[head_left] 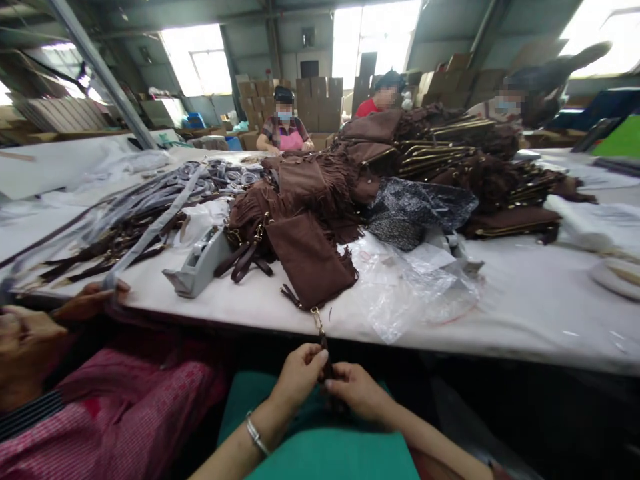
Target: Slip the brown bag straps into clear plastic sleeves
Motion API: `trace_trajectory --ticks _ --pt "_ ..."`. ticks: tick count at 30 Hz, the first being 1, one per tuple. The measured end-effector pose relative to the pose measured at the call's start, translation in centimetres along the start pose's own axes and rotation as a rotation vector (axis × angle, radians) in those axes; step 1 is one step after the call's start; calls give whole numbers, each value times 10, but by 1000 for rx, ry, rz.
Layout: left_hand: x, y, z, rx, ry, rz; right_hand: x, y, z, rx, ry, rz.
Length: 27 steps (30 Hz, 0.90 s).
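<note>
From where I stand, the left hand [300,372] and right hand [354,388] pinch a dark strap [326,364] just off the white table [525,300]; its gold chain [318,321] seems already linked to a brown pouch [313,260] lying near the edge. Heaped pouches [370,128] behind lie untouched, loose straps [95,257] to the left; beyond, a seated worker [291,139], bright windows [197,60], stacked cartons [319,101].
</note>
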<state>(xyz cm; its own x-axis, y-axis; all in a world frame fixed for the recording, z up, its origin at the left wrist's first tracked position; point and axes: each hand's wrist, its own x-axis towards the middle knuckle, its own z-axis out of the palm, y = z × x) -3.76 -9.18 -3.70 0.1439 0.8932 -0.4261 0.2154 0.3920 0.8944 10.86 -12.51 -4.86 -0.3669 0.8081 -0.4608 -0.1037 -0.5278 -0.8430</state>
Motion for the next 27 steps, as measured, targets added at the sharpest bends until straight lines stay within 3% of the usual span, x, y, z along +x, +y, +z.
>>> trace_trajectory --ticks 3,6,12,14,17,19,22,24,27 --pt "2 -1 6 102 -65 62 -8 -1 -2 -98 -26 -18" --pt "3 -3 8 73 -42 -1 -11 0 -7 -210 30 -129" --pt "5 -3 5 -164 -24 -113 -12 11 -16 118 -129 -1" --pt "5 -6 6 -153 -35 -106 -10 15 -16 90 -39 19" --pt "5 -11 12 -42 -146 -108 -8 17 -14 -24 179 -5" --pt "6 -14 15 10 -211 -107 -11 15 -15 -178 277 -59" --pt "8 -15 14 -23 -180 -87 -22 6 -23 -469 368 -198" --pt "10 -15 10 -86 -129 -90 -33 -5 -38 -589 477 -349" --pt "14 -17 5 -134 -74 -142 -49 -25 -83 -557 829 -533"
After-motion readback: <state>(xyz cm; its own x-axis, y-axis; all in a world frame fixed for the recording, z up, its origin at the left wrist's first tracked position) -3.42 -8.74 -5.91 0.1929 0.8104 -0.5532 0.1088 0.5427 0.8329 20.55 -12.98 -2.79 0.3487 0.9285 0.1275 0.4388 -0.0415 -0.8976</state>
